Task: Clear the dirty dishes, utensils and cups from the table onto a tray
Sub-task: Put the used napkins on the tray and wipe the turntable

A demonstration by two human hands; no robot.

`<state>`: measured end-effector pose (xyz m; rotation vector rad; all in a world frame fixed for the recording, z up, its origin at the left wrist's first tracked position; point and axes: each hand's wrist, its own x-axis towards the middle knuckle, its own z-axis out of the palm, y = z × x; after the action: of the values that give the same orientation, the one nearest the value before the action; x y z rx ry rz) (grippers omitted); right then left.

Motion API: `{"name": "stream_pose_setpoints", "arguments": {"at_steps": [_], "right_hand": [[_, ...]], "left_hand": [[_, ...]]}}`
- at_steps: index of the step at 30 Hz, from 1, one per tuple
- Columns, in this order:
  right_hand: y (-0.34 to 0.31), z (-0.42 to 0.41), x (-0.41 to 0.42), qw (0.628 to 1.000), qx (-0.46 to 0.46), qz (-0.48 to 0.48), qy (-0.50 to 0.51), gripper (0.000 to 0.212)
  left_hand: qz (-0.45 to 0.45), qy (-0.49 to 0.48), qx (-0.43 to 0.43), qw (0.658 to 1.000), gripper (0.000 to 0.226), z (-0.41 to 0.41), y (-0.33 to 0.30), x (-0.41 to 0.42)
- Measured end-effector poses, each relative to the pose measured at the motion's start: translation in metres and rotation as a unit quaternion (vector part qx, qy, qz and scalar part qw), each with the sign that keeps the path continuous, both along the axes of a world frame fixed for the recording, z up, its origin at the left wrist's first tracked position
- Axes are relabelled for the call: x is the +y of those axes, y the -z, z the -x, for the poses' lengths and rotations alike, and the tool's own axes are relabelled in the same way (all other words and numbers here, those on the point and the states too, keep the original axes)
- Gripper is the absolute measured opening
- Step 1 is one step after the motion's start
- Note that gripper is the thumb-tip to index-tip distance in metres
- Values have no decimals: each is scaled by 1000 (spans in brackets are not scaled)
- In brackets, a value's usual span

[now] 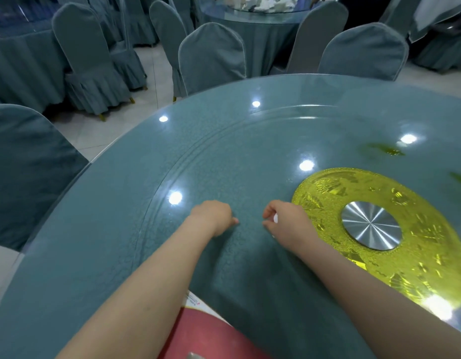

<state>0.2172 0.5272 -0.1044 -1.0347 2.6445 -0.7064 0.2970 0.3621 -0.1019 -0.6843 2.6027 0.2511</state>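
Note:
My left hand (214,216) rests knuckles-up on the glass turntable (224,156) with its fingers curled shut and nothing visible in it. My right hand (285,222) lies a short way to its right, beside the gold centre disc (410,255). Its fingers are curled, with the thumb and forefinger slightly apart. A small white speck shows at the fingertips; I cannot tell whether it is a held thing. A red tray (211,338) sits at the near edge of the table below my arms. No dishes, utensils or cups show on this table.
The round table (69,255) has a blue cloth under glass. A steel hub (371,226) sits in the gold disc. Greenish smears (391,151) mark the glass at right. Blue-covered chairs (211,55) ring the far side. A far table (260,6) holds white items.

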Motion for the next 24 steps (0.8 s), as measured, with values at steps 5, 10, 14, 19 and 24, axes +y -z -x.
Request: {"name": "stream_pose_setpoints", "arguments": {"at_steps": [5,10,14,19,24], "right_hand": [[-16,0,39,999,-26,30,20,8],[-52,-21,102,990,-72,104,66,19],[-87,-59,190,973,-60,165,147,27],[-123,-124,332,942,-65,187,270,25],[-143,-202,469,917,-28,150,369,27]], "left_hand": [[17,23,-6,1000,35,-7,-19,16],[-118,53,92,987,35,2,-73,75],[-311,8,188,932,35,-28,-115,142],[-530,-63,156,831,31,-75,-153,250],[-598,-49,125,790,24,-91,-189,358]]}}
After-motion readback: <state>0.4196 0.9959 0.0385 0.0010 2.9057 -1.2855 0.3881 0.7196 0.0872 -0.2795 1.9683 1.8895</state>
